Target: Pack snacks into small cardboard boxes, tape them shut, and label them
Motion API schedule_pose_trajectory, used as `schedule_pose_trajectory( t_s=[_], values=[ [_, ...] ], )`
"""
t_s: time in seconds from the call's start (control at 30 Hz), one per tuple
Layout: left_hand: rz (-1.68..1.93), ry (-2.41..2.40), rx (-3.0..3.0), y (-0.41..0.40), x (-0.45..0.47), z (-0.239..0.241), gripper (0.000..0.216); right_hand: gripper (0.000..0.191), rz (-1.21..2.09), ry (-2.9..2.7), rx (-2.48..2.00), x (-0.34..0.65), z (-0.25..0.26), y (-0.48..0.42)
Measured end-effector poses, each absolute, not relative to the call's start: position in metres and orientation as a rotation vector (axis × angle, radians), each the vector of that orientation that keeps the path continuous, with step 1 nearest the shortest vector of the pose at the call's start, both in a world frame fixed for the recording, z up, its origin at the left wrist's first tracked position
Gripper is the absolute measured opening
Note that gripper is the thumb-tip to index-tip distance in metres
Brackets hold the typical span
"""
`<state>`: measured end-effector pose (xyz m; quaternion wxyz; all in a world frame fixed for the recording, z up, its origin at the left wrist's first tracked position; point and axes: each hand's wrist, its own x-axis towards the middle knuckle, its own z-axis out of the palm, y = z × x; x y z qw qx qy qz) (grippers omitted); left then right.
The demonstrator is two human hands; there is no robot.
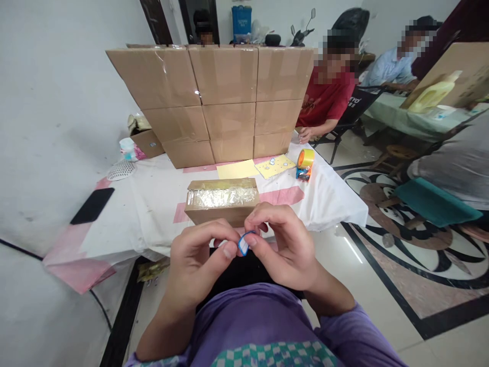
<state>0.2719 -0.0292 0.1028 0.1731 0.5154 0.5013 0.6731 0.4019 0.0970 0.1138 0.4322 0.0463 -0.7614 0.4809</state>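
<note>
My left hand [198, 257] and my right hand [284, 244] meet in front of my chest, both pinched on a small white sticker with a blue border [243, 243]. Just beyond them a small cardboard box [221, 201], its top covered in shiny clear tape, lies on the white-covered table [153, 204]. Farther back on the table lie a yellow sheet [237, 169] and a yellow sticker sheet [275, 165] with a few labels on it.
A wall of stacked cardboard boxes [221, 102] stands at the back of the table. A tape dispenser with a yellow roll [304, 163] sits at the right, a black phone [92, 205] at the left. Other people sit at the right.
</note>
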Motion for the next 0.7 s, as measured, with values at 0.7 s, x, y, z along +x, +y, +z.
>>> schedule_pose_trajectory(
  t_s=[0.7],
  values=[
    [1.786,1.483,1.614,-0.027,0.277,0.105,0.011,0.043,1.287,-1.693,0.292,0.396,0.097,0.098]
  ],
)
